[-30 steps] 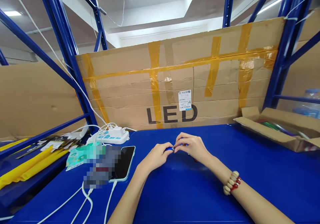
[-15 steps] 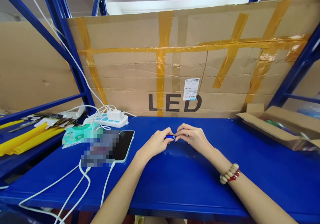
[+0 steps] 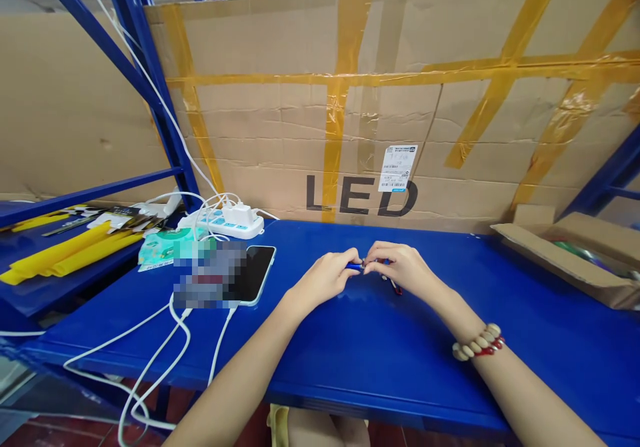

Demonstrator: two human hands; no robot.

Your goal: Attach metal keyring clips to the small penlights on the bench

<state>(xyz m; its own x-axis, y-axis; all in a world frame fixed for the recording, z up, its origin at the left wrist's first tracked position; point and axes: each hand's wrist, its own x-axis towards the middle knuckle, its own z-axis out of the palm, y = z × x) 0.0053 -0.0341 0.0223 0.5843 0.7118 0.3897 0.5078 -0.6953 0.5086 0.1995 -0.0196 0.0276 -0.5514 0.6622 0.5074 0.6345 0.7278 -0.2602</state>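
Note:
Over the middle of the blue table, my left hand (image 3: pixel 331 275) pinches a slim blue pen (image 3: pixel 355 267), with most of it hidden by the fingers. My right hand (image 3: pixel 399 264) meets it from the other side, thumb and fingertips closed on the pen's dark end. Beneath my right palm, a small thin piece with a red end (image 3: pixel 393 286) shows in part; its kind is unclear.
To the left lie a phone (image 3: pixel 257 270) with charging cables, a green packet (image 3: pixel 167 250) and a white power strip (image 3: pixel 250 226). An open cardboard box (image 3: pixel 565 260) stands at the right. A large cardboard sheet (image 3: pixel 280 140) closes off the back of the table (image 3: pixel 340 347).
The view has tilted down and shifted a little. Both hands stay together on the blue pen; more of the thin red-ended piece under my right hand now shows.

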